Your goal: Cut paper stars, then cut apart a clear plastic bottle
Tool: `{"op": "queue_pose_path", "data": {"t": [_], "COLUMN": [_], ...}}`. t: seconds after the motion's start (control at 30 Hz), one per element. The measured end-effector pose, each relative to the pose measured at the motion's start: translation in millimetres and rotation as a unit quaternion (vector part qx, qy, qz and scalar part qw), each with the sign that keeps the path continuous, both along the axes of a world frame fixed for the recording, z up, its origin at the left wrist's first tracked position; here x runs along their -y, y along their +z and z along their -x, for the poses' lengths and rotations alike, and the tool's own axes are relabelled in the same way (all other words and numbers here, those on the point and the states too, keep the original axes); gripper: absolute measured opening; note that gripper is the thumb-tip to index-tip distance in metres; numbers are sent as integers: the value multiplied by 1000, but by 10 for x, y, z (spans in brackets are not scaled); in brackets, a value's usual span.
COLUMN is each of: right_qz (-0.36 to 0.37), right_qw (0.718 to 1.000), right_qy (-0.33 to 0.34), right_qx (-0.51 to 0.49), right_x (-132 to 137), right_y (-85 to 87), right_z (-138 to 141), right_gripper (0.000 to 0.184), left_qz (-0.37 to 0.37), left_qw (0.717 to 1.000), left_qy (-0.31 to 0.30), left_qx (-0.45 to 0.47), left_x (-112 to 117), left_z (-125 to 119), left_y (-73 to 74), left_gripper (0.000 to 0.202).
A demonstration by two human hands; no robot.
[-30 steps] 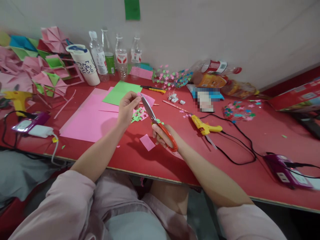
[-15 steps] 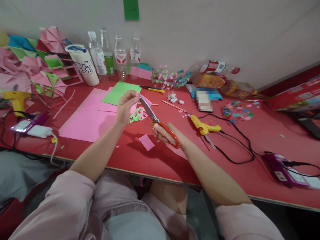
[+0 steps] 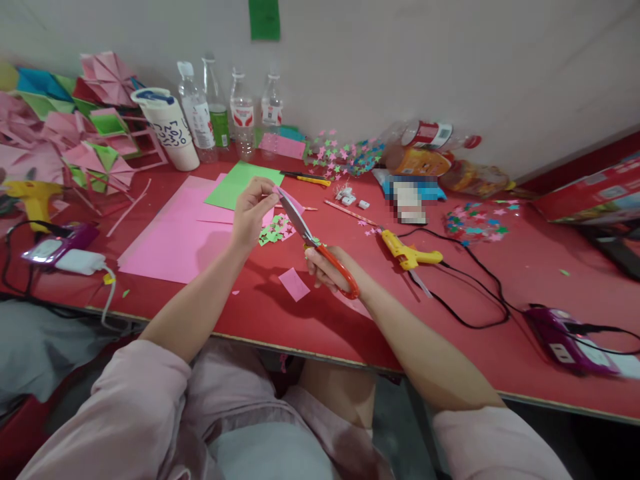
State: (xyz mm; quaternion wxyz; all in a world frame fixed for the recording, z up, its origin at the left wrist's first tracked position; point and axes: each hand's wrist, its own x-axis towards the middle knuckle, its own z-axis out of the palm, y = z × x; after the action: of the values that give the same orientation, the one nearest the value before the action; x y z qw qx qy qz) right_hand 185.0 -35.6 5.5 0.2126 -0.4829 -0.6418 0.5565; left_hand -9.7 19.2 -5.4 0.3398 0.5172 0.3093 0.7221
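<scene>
My right hand [image 3: 327, 267] is closed round the red handles of a pair of scissors [image 3: 345, 270], whose blades point up and left. The blade tips reach a small piece of pink paper [image 3: 295, 198] that my left hand [image 3: 254, 210] pinches between thumb and fingers. Part of that paper is hidden behind the fingers and blades. Below the hands a pink paper rectangle [image 3: 294, 285] lies on the red table. Green and pink paper stars [image 3: 274, 231] are heaped just behind the scissors.
Large pink sheets [image 3: 165, 233] and a green sheet [image 3: 235, 187] lie at left. A yellow glue gun [image 3: 407, 252] with a black cord is on the right. Behind are a utility knife [image 3: 313, 180], upright bottles [image 3: 243, 123], a tumbler [image 3: 170, 133] and more stars [image 3: 480, 222].
The scissors' handles have drawn slightly closer together in my right hand. My left hand keeps its pinch on the pink paper, nearly unmoved.
</scene>
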Motion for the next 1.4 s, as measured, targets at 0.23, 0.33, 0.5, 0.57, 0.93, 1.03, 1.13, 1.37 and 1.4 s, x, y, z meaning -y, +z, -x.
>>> {"op": "queue_pose_path", "data": {"t": [0.23,0.33,0.5,0.57,0.93,1.03,1.13,1.37,1.4], "right_qz": [-8,-17,-12,3,1,-1,-2,3,6], "right_qw": [1000,1000,1000,1000,998,998,998,998,998], "right_qy": [15,16,-2,-16,-46,-48,-50,-56,-58], "right_qx": [2,-18,-6,16,33,37,28,22,25], "right_x": [19,60,59,48,171,171,172,181,181], "right_y": [-41,-32,-60,-66,34,25,5,20,31], "right_z": [13,29,52,62,137,143,145,154,153], "right_gripper": [55,56,55,53,52,53,55,56,55], "left_qz": [19,25,43,45,55,57,64,69,67], "left_qw": [999,997,995,996,996,994,994,991,991], "left_qy": [-13,-28,-34,-27,-35,-45,-47,-56,-56], "left_qx": [41,69,79,71,66,75,81,97,99], "left_x": [18,36,69,76,48,45,54,65,64], "left_z": [-56,-101,-151,-160,-228,-237,-247,-251,-247], "left_y": [-13,-16,-28,-32,-128,-145,-135,-111,-109], "left_gripper": [10,7,8,11,18,18,18,18,18]}}
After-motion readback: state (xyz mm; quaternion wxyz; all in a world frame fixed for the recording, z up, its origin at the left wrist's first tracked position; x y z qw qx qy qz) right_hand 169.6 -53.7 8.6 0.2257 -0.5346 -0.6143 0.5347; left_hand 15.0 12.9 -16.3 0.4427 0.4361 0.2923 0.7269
